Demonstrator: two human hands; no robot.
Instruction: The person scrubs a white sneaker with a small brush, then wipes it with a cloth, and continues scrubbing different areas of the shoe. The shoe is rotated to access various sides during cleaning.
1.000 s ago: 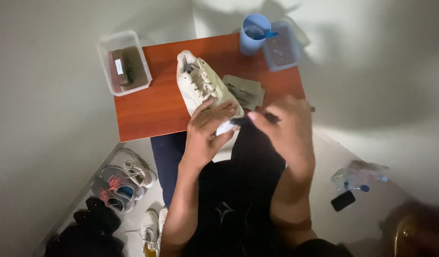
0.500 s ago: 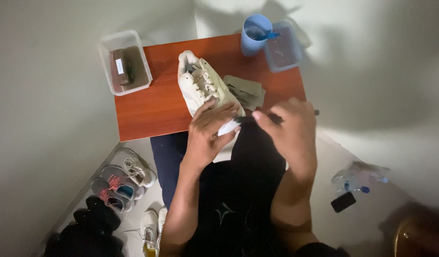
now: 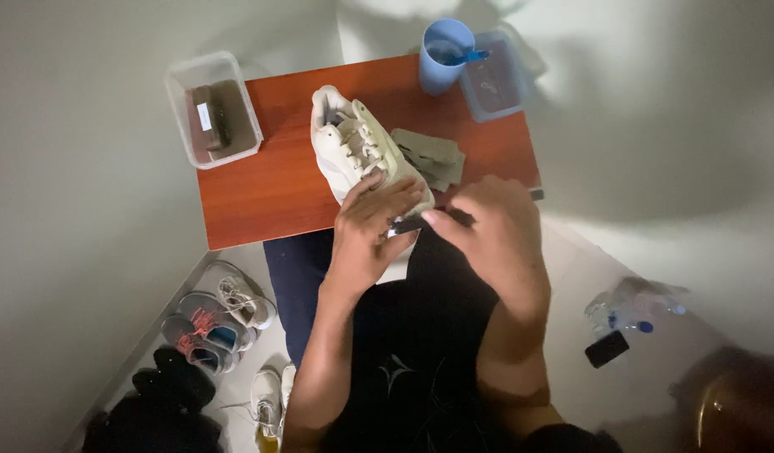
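A white sneaker [image 3: 353, 143] lies on a small reddish wooden table [image 3: 269, 180], its toe pointing toward me. My left hand [image 3: 372, 231] is wrapped over the toe end of the sneaker. Close beside it, my right hand [image 3: 487, 231] pinches a thin dark tool [image 3: 408, 225] whose tip meets the toe under my left fingers. A folded grey-green cloth [image 3: 433, 155] lies right of the shoe.
A clear plastic box [image 3: 212, 109] holding a brush stands at the table's left corner. A blue cup [image 3: 444, 54] and a clear tub [image 3: 496, 77] stand at the back right. Several shoes [image 3: 215, 323] lie on the floor at left; a dark phone [image 3: 607, 348] and plastic bottle [image 3: 634, 306] lie at right.
Both hands stay at the sneaker's toe. My right hand has shifted slightly to the left, closer to my left hand.
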